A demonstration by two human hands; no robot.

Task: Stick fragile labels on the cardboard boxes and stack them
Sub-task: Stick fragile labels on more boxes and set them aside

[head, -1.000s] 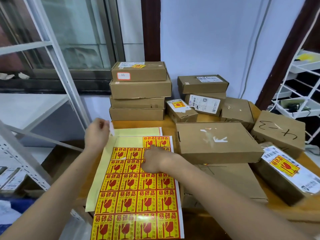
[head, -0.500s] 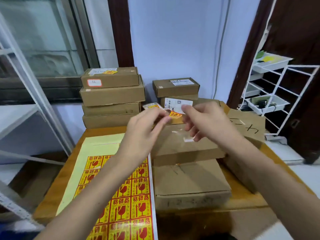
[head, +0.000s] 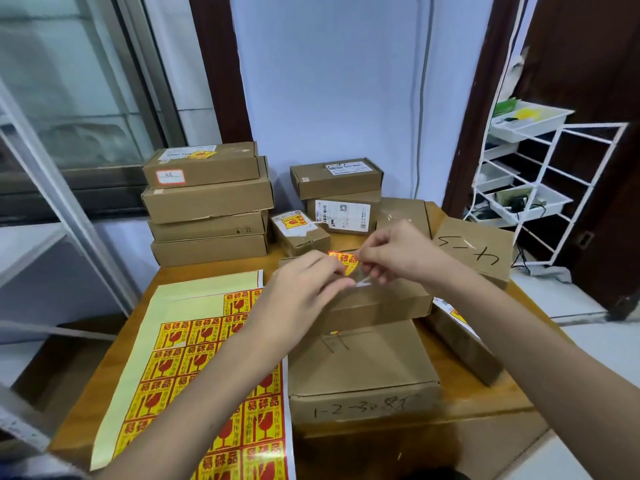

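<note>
Pinching one red-and-yellow fragile sticker [head: 341, 260] between them, left hand [head: 304, 289] and right hand [head: 398, 251] hover over a flat brown cardboard box [head: 381, 299].

1. Four cardboard boxes [head: 207, 202] were stacked beside the label sheet [head: 194, 368].
2. Eight further boxes [head: 363, 368] lay right of that stack.
3. One loose label [head: 341, 259] was visible.
4. Two hands [head: 304, 289] were present.
</note>
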